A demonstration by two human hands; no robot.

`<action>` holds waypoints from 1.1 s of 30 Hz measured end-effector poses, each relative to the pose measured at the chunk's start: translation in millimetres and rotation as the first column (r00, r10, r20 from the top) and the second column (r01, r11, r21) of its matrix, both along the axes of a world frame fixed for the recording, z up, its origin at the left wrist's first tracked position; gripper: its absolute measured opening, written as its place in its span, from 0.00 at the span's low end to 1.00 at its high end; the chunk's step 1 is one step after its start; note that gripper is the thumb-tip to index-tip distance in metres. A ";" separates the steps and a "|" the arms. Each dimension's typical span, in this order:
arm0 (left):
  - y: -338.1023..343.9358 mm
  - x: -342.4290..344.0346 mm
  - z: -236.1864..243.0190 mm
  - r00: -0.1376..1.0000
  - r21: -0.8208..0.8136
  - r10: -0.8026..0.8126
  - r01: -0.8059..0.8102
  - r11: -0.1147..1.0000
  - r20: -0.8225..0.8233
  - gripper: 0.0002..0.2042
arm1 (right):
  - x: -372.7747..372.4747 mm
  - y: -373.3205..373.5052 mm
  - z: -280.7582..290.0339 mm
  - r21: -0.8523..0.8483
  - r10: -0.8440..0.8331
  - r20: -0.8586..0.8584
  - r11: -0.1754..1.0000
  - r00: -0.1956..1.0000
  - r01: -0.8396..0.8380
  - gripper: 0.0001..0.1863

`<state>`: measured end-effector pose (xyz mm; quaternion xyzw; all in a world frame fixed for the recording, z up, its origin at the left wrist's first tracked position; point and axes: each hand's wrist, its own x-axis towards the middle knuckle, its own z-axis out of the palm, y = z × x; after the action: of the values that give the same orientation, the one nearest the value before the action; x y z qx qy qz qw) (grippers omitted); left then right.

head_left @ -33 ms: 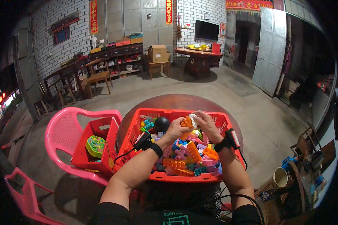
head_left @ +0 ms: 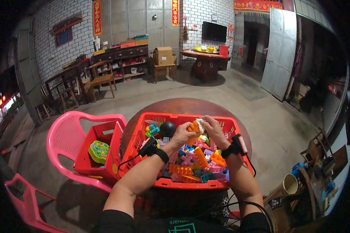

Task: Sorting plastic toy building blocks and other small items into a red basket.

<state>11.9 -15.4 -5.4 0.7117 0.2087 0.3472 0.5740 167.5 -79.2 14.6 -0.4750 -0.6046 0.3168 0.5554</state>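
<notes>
Over a red plastic basket [head_left: 194, 185] heaped with colourful toy building blocks, my two hands meet. My left hand [head_left: 182, 134] is closed on an orange building block [head_left: 193, 127]. Fingers of my right hand [head_left: 214, 129] grip a crumpled white cloth [head_left: 200, 123] and press it against the block's right side; whether it is cloth or tissue is hard to tell. Below them lie loose orange, pink, purple, blue and teal blocks. A black ball [head_left: 168, 129] sits in the basket's far left part, just left of my left hand.
The basket stands on a round dark wooden table [head_left: 179, 104]. To its left, a pink plastic chair [head_left: 68, 134] bears a red box [head_left: 88, 144] with a green toy [head_left: 98, 151] inside. A cream bucket [head_left: 290, 184] and clutter are at right. Cables hang from my wrist devices.
</notes>
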 end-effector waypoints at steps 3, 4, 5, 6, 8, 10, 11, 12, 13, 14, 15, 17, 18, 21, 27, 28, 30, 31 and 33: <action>-11.6 4.2 10.0 0.994 0.006 -0.100 0.100 0.995 0.046 0.17 | 12.3 11.8 -6.7 0.072 -0.091 0.057 0.994 0.994 0.086 0.12; -13.8 3.9 12.6 0.994 0.006 -0.103 0.102 0.995 0.045 0.17 | 15.5 12.6 -8.2 0.108 -0.117 0.063 0.988 0.991 0.109 0.13; -15.1 3.9 14.5 0.991 0.017 -0.128 0.128 0.992 0.047 0.17 | 19.0 12.9 -9.2 0.134 -0.107 0.082 0.986 0.991 0.096 0.14; -15.2 1.9 16.0 0.988 0.030 -0.148 0.146 0.989 0.049 0.17 | 17.1 11.9 -7.4 0.135 -0.104 0.081 0.986 0.991 0.093 0.14; -5.1 2.6 8.0 0.988 0.032 -0.138 0.137 0.990 0.062 0.17 | 12.9 6.8 -2.6 0.016 -0.059 0.008 0.998 0.998 0.059 0.15; 0.0 1.3 7.7 0.988 0.033 -0.133 0.131 0.991 0.074 0.18 | 3.8 -5.6 5.3 0.131 -0.103 0.078 0.987 0.992 0.093 0.16; 3.7 0.0 8.4 0.990 0.020 -0.117 0.116 0.993 0.075 0.17 | 0.8 -8.7 7.6 0.247 -0.155 0.143 0.962 0.977 0.117 0.17; 5.5 0.1 10.2 0.992 0.009 -0.104 0.103 0.995 0.077 0.17 | 1.2 -8.4 8.8 0.249 -0.157 0.145 0.961 0.977 0.118 0.17; 6.0 1.3 10.2 0.991 0.012 -0.105 0.105 0.994 0.079 0.17 | 1.3 -8.0 10.2 0.175 -0.094 0.080 0.982 0.992 0.079 0.18; 6.3 3.4 9.0 0.991 0.000 -0.100 0.100 0.995 0.084 0.17 | 1.1 -7.5 11.8 0.102 -0.034 0.012 0.994 0.999 0.032 0.18; 7.1 3.9 6.8 0.992 -0.013 -0.088 0.089 0.996 0.091 0.17 | -0.5 -7.9 13.5 0.102 -0.028 0.017 0.994 0.999 0.026 0.18; 15.3 7.2 -5.0 0.997 0.059 0.017 -0.021 0.998 0.078 0.17 | -4.9 -10.4 16.5 0.046 0.011 0.000 0.999 1.000 -0.011 0.14; 19.2 7.1 -8.6 0.991 0.130 0.117 -0.124 0.984 0.065 0.17 | -7.3 -9.7 16.5 0.045 0.017 0.005 0.999 1.000 -0.017 0.14; 16.0 5.0 -3.5 0.981 0.080 0.186 -0.181 0.980 -0.058 0.24 | -7.4 -6.2 12.2 0.024 0.013 -0.088 1.000 0.996 -0.011 0.13; -10.3 5.5 17.5 0.979 -0.407 0.162 -0.099 0.908 0.123 0.28 | -11.2 -9.2 15.4 0.088 0.021 -0.094 0.996 0.995 -0.012 0.11; -13.4 4.9 20.0 0.947 -0.473 0.257 -0.139 0.870 0.195 0.25 | -13.6 -9.0 16.1 0.087 0.001 -0.099 0.996 0.995 0.008 0.10; 13.4 6.4 -1.7 0.926 -0.452 0.198 -0.033 0.891 0.322 0.21 | -22.1 -6.1 15.1 0.088 -0.012 -0.105 0.996 0.994 0.021 0.09; 16.5 6.2 -5.5 0.886 -0.425 0.130 0.080 0.902 0.444 0.17 | -24.5 -4.7 10.1 0.137 -0.019 -0.128 0.990 0.992 0.036 0.09; 14.1 8.0 -5.3 0.825 -0.475 0.036 0.289 0.831 0.564 0.15 | -25.4 -2.1 1.5 0.186 -0.030 -0.152 0.981 0.988 0.059 0.08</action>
<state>19.9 -1.2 -10.7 0.4021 0.0740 0.4229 0.8087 142.1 -81.3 16.1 -0.4084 -0.5781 0.2798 0.6486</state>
